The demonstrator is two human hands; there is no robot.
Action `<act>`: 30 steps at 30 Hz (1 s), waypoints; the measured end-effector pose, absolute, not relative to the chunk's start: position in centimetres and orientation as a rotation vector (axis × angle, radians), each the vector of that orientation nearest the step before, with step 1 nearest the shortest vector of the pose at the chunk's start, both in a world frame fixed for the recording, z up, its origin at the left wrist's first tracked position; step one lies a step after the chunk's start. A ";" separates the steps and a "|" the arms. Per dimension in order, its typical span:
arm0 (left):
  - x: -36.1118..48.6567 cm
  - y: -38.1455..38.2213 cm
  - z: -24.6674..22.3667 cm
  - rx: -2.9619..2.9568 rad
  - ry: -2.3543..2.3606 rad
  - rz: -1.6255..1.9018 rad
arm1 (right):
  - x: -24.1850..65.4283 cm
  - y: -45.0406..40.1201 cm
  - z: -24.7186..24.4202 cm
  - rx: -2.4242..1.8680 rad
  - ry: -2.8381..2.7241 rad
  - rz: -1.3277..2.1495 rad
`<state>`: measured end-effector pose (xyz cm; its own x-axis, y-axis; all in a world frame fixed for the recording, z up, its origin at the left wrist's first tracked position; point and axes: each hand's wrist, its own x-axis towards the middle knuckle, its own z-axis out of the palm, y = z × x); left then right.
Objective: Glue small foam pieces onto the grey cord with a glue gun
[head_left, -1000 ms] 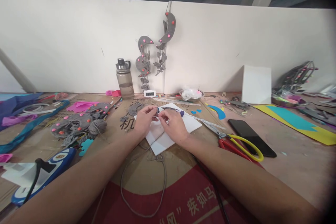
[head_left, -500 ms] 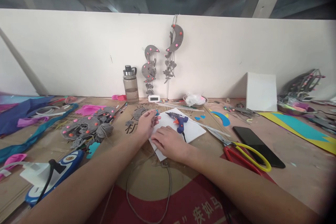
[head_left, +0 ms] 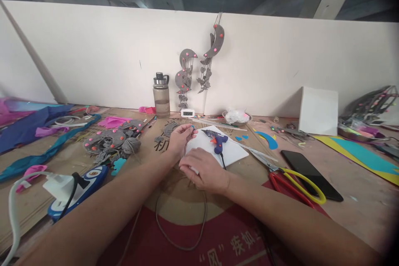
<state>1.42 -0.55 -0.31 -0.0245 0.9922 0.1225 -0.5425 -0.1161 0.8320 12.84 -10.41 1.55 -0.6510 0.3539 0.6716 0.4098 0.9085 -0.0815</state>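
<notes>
My left hand (head_left: 181,143) pinches a small blue piece (head_left: 192,126) between thumb and fingertips, above the white board (head_left: 237,154). Just below and to its right, my right hand (head_left: 205,170) has its fingers curled around grey yarn, though the grip itself is mostly hidden. From under the hands the grey yarn (head_left: 183,248) hangs in a long loop over the cardboard. A blue glue gun (head_left: 220,143) lies on the board beside my right hand, its nozzle pointing left.
Right of the board lie scissors (head_left: 302,183) and a black phone (head_left: 311,174). Yarn-covered grey shapes (head_left: 109,141) and a power strip (head_left: 90,187) are at left. A bottle (head_left: 161,102) and a small clock (head_left: 188,113) stand near the white wall, where moon ornaments (head_left: 215,43) hang.
The view has shifted, so the things on the table appear further right and slightly higher. My right hand has turned and curled more, moving lower relative to the board. My left hand keeps its pinch.
</notes>
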 end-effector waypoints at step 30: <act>2.0 -2.7 0.3 1.757 0.892 1.770 | 15.3 -5.7 1.1 -1.120 -1.581 0.356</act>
